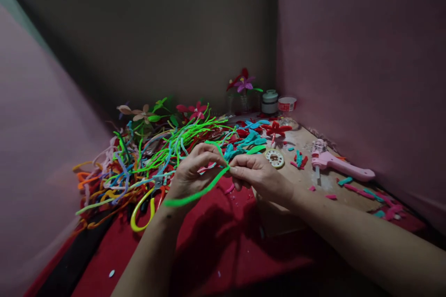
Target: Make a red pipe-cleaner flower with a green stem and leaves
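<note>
A bright green pipe cleaner [198, 196] is bent between my two hands, one end hanging down to the left and another part rising behind my fingers. My left hand [197, 167] is closed around it near the bend. From the other side, the thumb and fingertips of my right hand [256, 174] pinch it close to the left fingertips. Just behind my hands lie teal pipe-cleaner pieces [252, 139] and a heap of green pipe cleaners [188, 137]. Yellow-handled scissors [136, 216] rest left of my left wrist.
A pink glue gun [343, 165] lies on a board [299, 185] at the right, near a round cream disc [274, 158] and a red flower [276, 129]. Finished flowers [244, 84], a grey-green jar [269, 102] and walls stand behind. Red cloth [216, 250] covers the front.
</note>
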A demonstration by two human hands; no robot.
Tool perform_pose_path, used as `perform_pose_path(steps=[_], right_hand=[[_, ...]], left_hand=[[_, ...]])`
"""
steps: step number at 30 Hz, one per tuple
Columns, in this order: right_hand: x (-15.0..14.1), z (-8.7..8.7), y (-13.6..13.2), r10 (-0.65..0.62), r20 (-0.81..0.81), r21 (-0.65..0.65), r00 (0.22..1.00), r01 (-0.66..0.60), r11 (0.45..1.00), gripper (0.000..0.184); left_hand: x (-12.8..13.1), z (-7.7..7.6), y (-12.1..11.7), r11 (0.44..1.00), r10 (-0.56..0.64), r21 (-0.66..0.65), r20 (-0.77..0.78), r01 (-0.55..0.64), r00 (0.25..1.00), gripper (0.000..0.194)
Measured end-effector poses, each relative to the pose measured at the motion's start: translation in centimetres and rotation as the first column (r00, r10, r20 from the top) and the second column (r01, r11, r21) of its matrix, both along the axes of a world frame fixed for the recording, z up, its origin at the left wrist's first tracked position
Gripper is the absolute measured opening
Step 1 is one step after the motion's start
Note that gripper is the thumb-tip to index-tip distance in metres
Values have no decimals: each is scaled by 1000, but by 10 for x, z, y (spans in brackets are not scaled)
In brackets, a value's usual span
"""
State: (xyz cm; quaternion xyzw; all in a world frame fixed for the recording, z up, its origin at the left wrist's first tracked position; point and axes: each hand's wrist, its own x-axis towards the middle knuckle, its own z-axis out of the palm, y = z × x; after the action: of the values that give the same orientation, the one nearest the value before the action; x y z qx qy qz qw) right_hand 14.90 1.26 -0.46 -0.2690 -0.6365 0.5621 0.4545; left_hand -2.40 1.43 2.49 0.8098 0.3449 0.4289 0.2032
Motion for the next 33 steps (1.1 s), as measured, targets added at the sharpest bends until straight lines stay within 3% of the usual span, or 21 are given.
perform_pose_path(steps=[4,8,12,16,18,19,21,23,24,26,28,33], right_hand=[[1,3,-1,63,9,-77,998,-62,995,12],[1,5,-4,25,90,49,996,-30,998,17],[-1,-1,-6,-170,220,329,961,91,940,24],[-5,-11,-7,-454,253,602,855,228,765,20],[-7,-13,-7,-507,244,643,827,254,723,19],[-7,-13,-7,-490,243,625,837,252,739,19],[-7,-9,-6,-373,243,483,896,221,847,21],[-7,-3,-4,-194,203,222,960,148,964,19],[-7,0,-3,-114,170,82,979,101,991,18],[-6,4,-2,-27,100,-130,995,40,991,15],[-6,4,0,-12,46,-215,999,21,976,15],[-8,-4,3,-97,2,-177,995,95,980,18]], left_hand=[[-1,2,-2,985,52,169,-112,-32,992,4],[-1,8,-6,987,28,162,-250,13,968,8],[6,5,-9,998,37,-33,-261,-48,965,15],[15,-4,-7,936,86,-333,-89,-111,992,19],[17,-7,-5,906,101,-412,-23,-101,995,19],[17,-7,-5,900,103,-426,-6,-96,995,18],[15,-6,-4,896,116,-433,13,-99,993,17],[13,-4,-3,893,139,-433,11,-121,990,17],[11,-3,-2,892,153,-432,5,-136,988,17],[10,-2,-2,895,176,-414,-10,-165,984,18],[11,-4,-1,912,194,-362,-33,-193,980,17],[15,-11,-3,959,270,-47,-151,-280,951,14]])
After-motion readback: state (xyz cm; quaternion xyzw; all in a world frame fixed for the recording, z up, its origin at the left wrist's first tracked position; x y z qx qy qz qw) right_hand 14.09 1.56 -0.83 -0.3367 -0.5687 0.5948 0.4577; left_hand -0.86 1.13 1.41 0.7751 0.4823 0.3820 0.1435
